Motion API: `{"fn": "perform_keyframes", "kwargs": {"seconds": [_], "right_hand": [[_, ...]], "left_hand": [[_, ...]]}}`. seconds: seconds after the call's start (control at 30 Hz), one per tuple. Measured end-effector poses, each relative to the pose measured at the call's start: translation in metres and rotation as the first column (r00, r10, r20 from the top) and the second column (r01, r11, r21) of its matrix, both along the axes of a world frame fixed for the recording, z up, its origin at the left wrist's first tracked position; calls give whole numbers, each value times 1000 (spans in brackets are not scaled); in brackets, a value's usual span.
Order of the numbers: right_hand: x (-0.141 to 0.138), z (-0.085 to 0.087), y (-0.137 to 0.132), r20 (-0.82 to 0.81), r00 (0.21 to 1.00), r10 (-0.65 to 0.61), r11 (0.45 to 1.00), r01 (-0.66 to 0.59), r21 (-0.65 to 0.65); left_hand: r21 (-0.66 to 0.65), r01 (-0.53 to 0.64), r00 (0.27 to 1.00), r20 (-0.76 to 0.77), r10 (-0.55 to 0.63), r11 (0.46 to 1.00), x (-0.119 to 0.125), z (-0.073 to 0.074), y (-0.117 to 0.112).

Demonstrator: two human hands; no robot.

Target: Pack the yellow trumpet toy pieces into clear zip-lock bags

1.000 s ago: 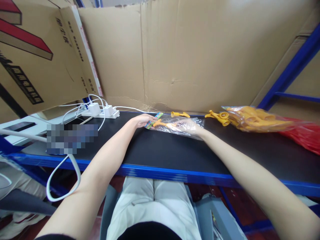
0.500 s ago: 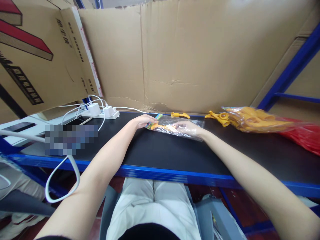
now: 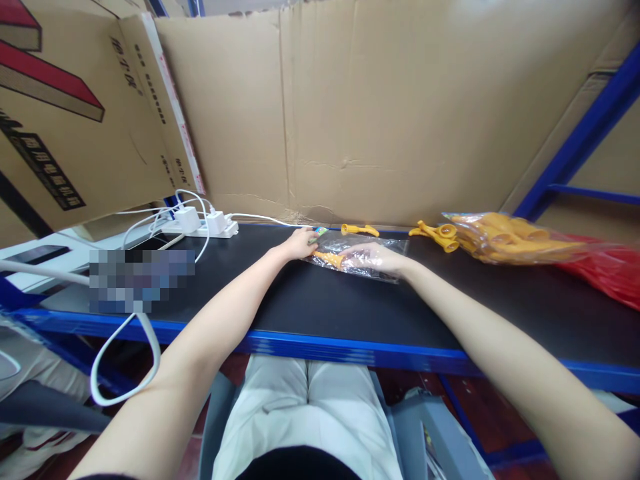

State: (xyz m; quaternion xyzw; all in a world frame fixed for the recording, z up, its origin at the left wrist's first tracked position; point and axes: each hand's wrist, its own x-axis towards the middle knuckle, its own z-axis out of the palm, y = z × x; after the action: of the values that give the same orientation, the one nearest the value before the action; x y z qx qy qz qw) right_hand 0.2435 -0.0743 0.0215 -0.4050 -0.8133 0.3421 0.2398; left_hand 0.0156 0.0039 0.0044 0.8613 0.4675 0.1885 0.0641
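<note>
My left hand (image 3: 301,245) is closed on the left end of a clear plastic bag (image 3: 387,268), where a colourful printed header (image 3: 320,231) shows above the fingers. Within the bag lies an orange-yellow pipe-shaped plastic piece (image 3: 330,259). My right hand (image 3: 374,257) reaches in from the right with shiny film around it, and its bent fingers meet the piece's right end. Whether the whole hand is inside the bag is hard to tell. Just behind the bag rests another yellow pipe-shaped piece (image 3: 359,229), touched by neither hand.
More yellow pieces (image 3: 436,233) lie to the right, beside a filled clear bag (image 3: 505,237) and a red plastic bag (image 3: 600,267). White cables and a power strip (image 3: 210,227) occupy the left. Cardboard (image 3: 400,120) walls the back; a blue rail (image 3: 350,350) edges the black tabletop (image 3: 320,310).
My left hand has shifted slightly right along the bag and now covers most of the printed header. The right hand stays nearly in place at the piece.
</note>
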Motion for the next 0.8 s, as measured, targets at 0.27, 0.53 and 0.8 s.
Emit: {"fn": "perform_keyframes", "kwargs": {"seconds": [0.27,0.53,0.8], "right_hand": [[13,11,13,173,885,-433,860,349,372],[38,7,78,208,700,-683,669,486,563],[43,-11,121,499,567,-655,755,482,444]], "left_hand": [[-142,-230,960,-198,200,963,-13,14,-2],[-47,-541,822,-238,517,840,-41,16,4],[-73,-531,836,-205,509,844,-43,11,7]]}}
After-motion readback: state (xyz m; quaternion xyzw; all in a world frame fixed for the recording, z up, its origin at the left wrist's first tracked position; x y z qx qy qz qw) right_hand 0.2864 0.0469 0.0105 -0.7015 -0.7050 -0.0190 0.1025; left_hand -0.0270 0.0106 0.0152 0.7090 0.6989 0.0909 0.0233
